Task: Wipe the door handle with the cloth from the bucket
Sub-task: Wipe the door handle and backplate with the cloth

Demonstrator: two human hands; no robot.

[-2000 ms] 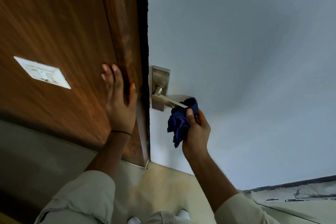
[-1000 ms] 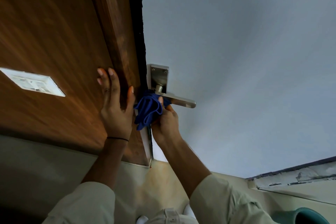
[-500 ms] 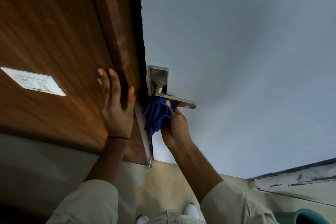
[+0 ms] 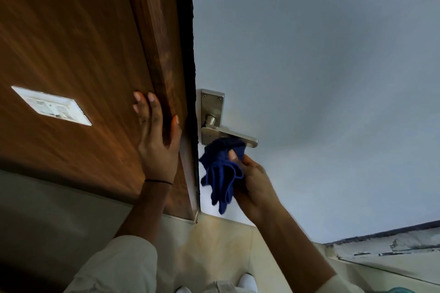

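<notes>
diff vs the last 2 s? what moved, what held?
The right hand carried the blue cloth from the lever's free end in to its base near the door edge, and has now slid back out under the middle of the door handle. It kept hold of the cloth throughout. The left hand stayed flat on the wooden door frame.

Head camera looks forward, close on the door handle (image 4: 228, 134).
</notes>
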